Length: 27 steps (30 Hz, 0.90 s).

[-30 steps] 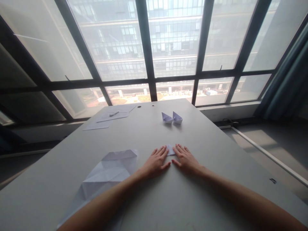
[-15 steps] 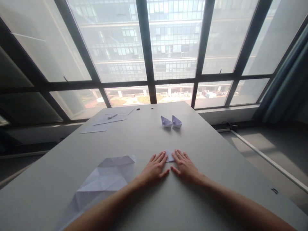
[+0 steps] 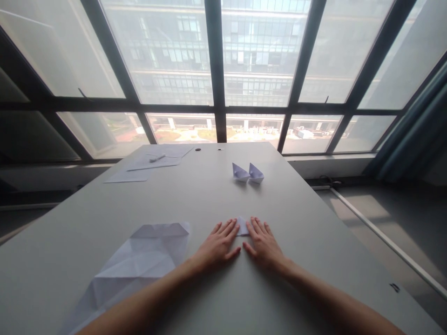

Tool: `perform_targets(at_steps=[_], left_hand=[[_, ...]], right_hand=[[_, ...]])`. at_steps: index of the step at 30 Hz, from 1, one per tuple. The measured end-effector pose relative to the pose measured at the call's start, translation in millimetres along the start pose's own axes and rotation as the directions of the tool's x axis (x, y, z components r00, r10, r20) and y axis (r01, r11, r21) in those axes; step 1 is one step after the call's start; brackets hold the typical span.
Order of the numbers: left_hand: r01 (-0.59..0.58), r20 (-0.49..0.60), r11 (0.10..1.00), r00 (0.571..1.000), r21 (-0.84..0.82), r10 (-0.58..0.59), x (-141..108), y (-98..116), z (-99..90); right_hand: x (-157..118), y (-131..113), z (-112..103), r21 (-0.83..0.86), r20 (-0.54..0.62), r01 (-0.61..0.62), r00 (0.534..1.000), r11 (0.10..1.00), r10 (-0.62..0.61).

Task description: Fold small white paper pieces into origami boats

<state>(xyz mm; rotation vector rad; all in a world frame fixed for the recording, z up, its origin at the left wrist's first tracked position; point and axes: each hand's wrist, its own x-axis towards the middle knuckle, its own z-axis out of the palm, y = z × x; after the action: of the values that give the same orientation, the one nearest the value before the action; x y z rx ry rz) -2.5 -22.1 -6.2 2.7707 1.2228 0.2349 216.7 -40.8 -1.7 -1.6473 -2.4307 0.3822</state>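
A small folded white paper [image 3: 242, 226] lies flat on the white table [image 3: 195, 200]. My left hand [image 3: 220, 244] rests palm down with its fingers spread over the paper's left edge. Over the right edge lies my right hand [image 3: 263, 243], also flat with fingers extended. The thumbs point at each other just below the paper, with a small gap between them. Both hands cover parts of the paper's sides. Beyond them stand two folded paper boats, a left one [image 3: 240, 173] and a right one [image 3: 256, 174], close together.
A large creased sheet [image 3: 139, 256] lies at the left, partly under my left forearm. Flat sheets [image 3: 139, 163] with a white pen-like object [image 3: 157, 158] are at the far left. A small dark item [image 3: 394, 287] is near the right edge. Windows rise behind the table.
The camera view has shifted slightly. Both hands remain flat on the small paper, and nothing on the table has visibly been moved.
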Motion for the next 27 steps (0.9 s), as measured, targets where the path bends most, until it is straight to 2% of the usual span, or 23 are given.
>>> perform_targets(at_steps=[18,27], left_hand=[[0.015,0.023,1.0,1.0,0.021,-0.016,0.3,5.2,-0.5],[0.014,0.032,1.0,0.999,0.027,-0.014,-0.9,3.8,0.7]], right_hand=[[-2.4,-3.6,3.3,-0.051,-0.052,-0.019,0.998,0.998,0.017],[-3.7,-1.9,4.4,-0.029,-0.041,-0.017,0.999,0.999,0.016]])
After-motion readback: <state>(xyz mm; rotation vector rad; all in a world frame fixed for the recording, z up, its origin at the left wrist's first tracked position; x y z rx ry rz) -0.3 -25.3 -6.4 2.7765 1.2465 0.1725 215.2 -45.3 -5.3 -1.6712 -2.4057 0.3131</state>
